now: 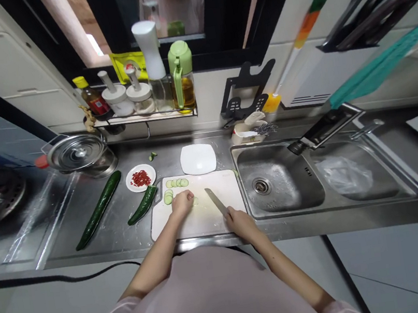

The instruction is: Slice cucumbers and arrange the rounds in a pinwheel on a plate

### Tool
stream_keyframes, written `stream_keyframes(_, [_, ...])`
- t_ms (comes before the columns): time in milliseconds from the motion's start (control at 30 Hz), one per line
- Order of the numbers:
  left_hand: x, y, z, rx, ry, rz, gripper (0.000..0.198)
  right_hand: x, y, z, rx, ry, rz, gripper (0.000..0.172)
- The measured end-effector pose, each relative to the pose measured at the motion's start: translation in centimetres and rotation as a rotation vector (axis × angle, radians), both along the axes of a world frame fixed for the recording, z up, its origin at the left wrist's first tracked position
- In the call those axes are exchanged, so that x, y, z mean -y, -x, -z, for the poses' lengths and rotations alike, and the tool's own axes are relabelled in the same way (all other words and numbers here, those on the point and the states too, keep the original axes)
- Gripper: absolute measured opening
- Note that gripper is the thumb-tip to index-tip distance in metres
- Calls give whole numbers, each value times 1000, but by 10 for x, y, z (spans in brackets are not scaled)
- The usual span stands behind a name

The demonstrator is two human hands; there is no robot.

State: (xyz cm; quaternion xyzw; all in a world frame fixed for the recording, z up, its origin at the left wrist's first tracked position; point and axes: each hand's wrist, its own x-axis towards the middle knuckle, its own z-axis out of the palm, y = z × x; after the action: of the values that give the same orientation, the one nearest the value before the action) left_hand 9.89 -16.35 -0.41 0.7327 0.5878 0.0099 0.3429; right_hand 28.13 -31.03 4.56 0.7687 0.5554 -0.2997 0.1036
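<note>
My right hand (240, 222) grips a kitchen knife (215, 200), its blade angled up and left over the white cutting board (219, 223). My left hand (183, 202) is closed in a pinch at the middle of the board, with a pale cucumber slice (195, 201) at its fingertips. A row of cucumber slices (177, 183) lies along the board's upper left, and a small stack of slices (168, 197) sits just left of that hand. Off the board's left edge rests a cut cucumber piece (142, 206); farther left is a whole cucumber (99, 209).
Behind the board are a white square plate (198, 158) and a small plate (151, 171) of chopped red pepper. A double sink (283, 205) adjoins on the right. A lidded steel pot (102, 162) stands back left, below a rack (148, 117) of bottles and jars.
</note>
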Motion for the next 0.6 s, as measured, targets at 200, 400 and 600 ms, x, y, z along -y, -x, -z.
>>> stream_keyframes(200, [-3, 10, 8, -29, -115, 17, 22, 2, 13, -9, 45, -23, -74, 30])
stream_keyframes(400, [-2, 10, 15, -74, -156, 53, 22, 9, 24, -11, 26, -40, -197, 29])
stream_keyframes(600, [-1, 8, 13, -114, -156, 44, 22, 9, 28, -11, 32, -22, -209, 30])
